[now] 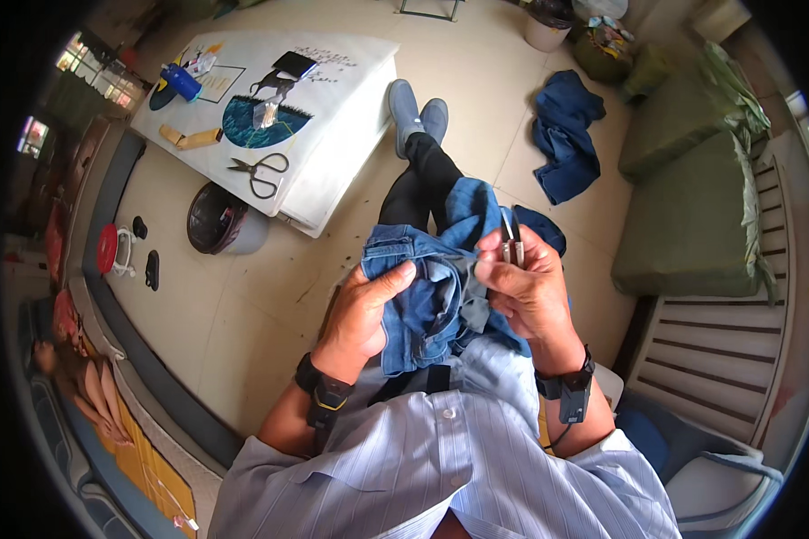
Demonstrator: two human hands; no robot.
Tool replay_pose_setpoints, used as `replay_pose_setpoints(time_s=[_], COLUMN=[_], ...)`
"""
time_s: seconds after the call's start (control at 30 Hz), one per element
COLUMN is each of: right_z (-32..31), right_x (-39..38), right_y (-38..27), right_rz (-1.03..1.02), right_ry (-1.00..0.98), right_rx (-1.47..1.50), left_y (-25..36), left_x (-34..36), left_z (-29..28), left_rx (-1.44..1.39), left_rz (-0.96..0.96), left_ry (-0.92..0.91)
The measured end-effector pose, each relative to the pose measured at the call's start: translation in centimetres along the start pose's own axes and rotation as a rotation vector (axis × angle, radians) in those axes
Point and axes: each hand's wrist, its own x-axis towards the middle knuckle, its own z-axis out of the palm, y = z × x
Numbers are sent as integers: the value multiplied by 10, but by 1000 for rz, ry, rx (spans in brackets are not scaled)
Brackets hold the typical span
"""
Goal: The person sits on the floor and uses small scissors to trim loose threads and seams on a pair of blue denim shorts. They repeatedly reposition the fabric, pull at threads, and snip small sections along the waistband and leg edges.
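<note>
A pair of blue jeans lies bunched over my lap, its waistband toward the left and a grey inner lining showing near the middle. My left hand is closed on the waistband, thumb on top. In my right hand is a small pair of thread snips, blades pointing up and away from me. The thumb and fingers of that hand also meet the edge of the grey lining. Folds of denim hide part of the fingers on both hands.
Ahead on the left stands a white table bearing black-handled scissors. Beside it is a lined bin. More denim lies on the floor. A bench with green cushions is at right; a person rests at far left.
</note>
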Motion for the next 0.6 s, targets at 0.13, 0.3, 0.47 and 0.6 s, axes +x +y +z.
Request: replay_pose_setpoints(time_s=[0.13,0.3,0.47,0.6], right_z=[-2,-10,-15,-15], right_x=[4,3,13,25], right_y=[1,22,3,1], right_rz=[-170,-149,14,62], right_ry=[304,-20,-18,-120], right_rx=[-154,-379,85,195], left_y=[-2,-8,5,-6], left_x=[11,18,20,6], left_z=[-2,-10,-21,-22], left_rx=[-18,-149,20,635], left_rz=[52,-34,-84,500], left_ry=[111,126,91,464])
